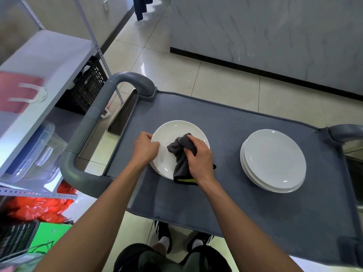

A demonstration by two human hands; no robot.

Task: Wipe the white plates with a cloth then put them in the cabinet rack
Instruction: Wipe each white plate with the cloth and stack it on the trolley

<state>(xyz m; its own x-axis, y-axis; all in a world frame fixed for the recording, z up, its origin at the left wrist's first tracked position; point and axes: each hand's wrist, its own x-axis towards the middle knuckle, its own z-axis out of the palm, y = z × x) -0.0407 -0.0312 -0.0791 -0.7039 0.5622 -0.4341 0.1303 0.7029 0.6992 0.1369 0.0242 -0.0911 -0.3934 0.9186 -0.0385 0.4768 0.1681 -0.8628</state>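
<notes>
Though the right hand hides part of it, I see a glossy white plate on the grey cart top. Right fingers are bunched round a dark grey cloth with a yellow edge, pressed on the plate. The left hand pinches the plate's left rim. The stack of white plates sits well apart, on the right; I can't count it.

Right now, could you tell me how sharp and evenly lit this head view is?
Head view: the plate, the cloth and both hands, left and right, are sharp; the shelf unit at left is blurred; small glare spots on the plate stack and floor tiles; wide-angle bending curves the cart edges.
</notes>
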